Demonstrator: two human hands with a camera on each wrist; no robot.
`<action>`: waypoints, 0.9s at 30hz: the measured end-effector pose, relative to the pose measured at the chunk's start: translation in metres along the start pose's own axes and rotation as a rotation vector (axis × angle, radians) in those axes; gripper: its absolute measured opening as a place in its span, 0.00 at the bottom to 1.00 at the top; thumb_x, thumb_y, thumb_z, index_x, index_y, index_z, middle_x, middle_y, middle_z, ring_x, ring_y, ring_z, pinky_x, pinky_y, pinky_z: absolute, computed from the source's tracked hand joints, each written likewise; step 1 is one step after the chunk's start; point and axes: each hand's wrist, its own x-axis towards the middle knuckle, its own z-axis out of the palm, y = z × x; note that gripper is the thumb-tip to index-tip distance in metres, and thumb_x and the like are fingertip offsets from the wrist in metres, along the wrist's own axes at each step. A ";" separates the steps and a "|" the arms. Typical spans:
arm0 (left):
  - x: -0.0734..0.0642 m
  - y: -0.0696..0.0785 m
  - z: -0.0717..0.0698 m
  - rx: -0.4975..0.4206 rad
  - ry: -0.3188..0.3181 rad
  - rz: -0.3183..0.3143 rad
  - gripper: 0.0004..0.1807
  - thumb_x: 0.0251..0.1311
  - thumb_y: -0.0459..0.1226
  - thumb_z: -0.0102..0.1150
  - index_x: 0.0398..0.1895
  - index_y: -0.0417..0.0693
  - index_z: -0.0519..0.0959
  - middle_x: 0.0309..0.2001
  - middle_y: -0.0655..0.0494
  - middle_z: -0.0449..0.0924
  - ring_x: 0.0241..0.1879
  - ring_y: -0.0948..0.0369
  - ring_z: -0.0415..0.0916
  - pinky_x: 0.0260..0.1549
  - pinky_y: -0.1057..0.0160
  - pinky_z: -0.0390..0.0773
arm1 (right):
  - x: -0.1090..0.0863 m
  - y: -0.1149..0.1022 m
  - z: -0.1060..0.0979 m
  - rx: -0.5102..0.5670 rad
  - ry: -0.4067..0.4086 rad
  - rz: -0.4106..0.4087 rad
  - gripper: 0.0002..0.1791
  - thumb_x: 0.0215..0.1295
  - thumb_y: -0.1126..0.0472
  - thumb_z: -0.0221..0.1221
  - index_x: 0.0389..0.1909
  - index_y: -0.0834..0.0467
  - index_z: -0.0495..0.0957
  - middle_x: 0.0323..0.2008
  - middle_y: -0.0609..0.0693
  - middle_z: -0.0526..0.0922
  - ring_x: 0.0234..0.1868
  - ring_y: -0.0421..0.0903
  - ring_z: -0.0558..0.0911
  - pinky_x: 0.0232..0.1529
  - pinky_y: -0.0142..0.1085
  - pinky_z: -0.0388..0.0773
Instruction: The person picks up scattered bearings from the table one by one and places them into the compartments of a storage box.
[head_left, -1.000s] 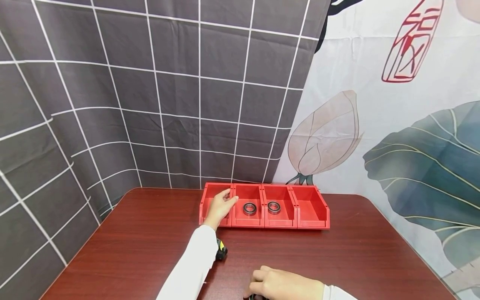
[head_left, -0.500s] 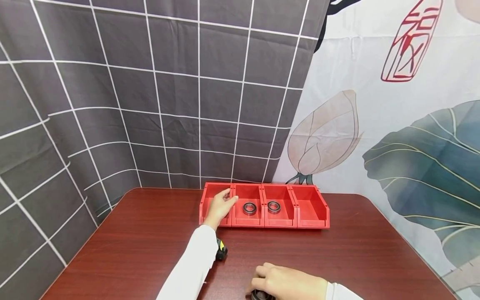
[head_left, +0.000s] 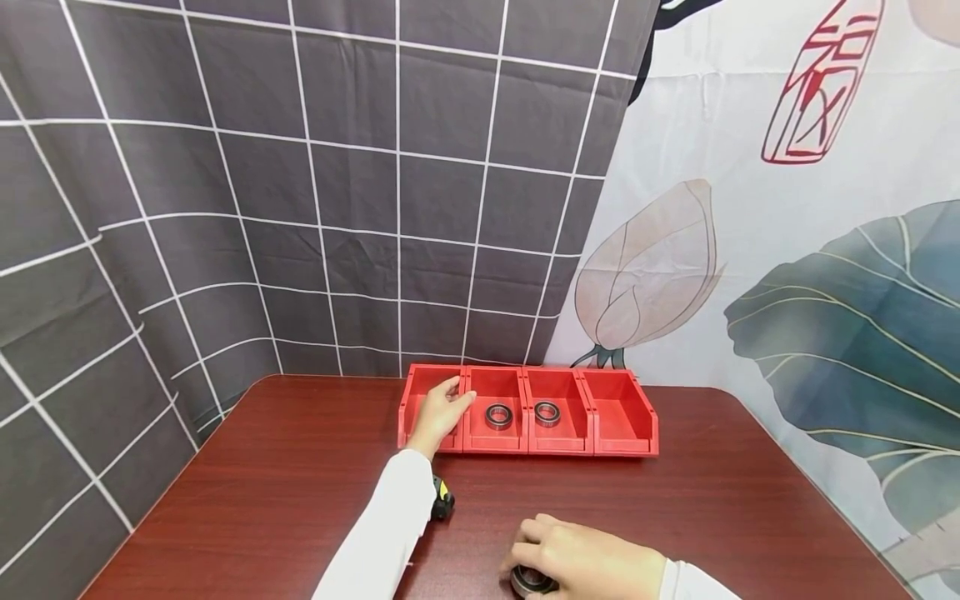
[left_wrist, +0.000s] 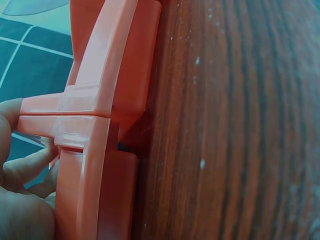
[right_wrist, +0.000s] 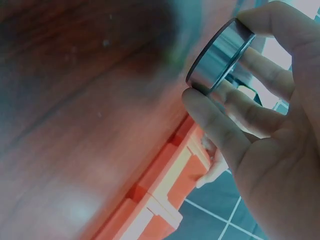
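My right hand [head_left: 573, 554] pinches a ball bearing [head_left: 528, 581] over the front of the table. In the right wrist view, thumb and fingers hold this steel bearing [right_wrist: 220, 56] by its rim, tilted. At the leftmost of the joined red bins [head_left: 431, 385], my left hand [head_left: 441, 414] grips the wall shared with the second bin, its thumb on one side and its fingers on the other. The left wrist view has the fingers [left_wrist: 30, 170] beside that red wall [left_wrist: 65, 112], partly hidden. One bearing [head_left: 498, 417] lies in the second bin, another bearing [head_left: 547, 414] in the third.
A small black-and-yellow object [head_left: 442, 500] lies on the reddish-brown table [head_left: 300, 467], partly covered by the left sleeve [head_left: 382, 533]. The rightmost bin [head_left: 621, 412] shows a bare floor. A grey checked curtain [head_left: 337, 208] and a printed cloth [head_left: 675, 133] hang behind the table.
My right hand has moved slightly right and away from the front edge with its bearing, which shows more now. The left hand and the bins have stayed in place.
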 end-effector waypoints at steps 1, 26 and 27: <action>0.000 0.000 0.000 0.002 0.000 0.001 0.31 0.61 0.43 0.63 0.66 0.41 0.70 0.59 0.40 0.74 0.57 0.46 0.74 0.55 0.50 0.75 | 0.000 0.000 -0.001 0.003 0.010 0.001 0.14 0.66 0.46 0.59 0.52 0.40 0.77 0.40 0.32 0.75 0.40 0.28 0.71 0.40 0.17 0.68; 0.000 0.000 -0.001 -0.016 0.000 0.002 0.31 0.61 0.43 0.63 0.66 0.41 0.70 0.60 0.40 0.74 0.58 0.46 0.74 0.55 0.50 0.74 | -0.015 0.028 -0.034 -0.107 0.261 0.137 0.17 0.53 0.58 0.65 0.46 0.44 0.80 0.39 0.37 0.74 0.40 0.33 0.70 0.41 0.23 0.72; 0.000 0.000 -0.001 -0.017 0.000 0.001 0.31 0.61 0.43 0.63 0.66 0.41 0.70 0.60 0.39 0.73 0.58 0.46 0.74 0.55 0.50 0.74 | -0.016 0.030 -0.036 -0.105 0.263 0.150 0.17 0.53 0.59 0.65 0.46 0.44 0.80 0.39 0.36 0.74 0.39 0.33 0.70 0.41 0.24 0.73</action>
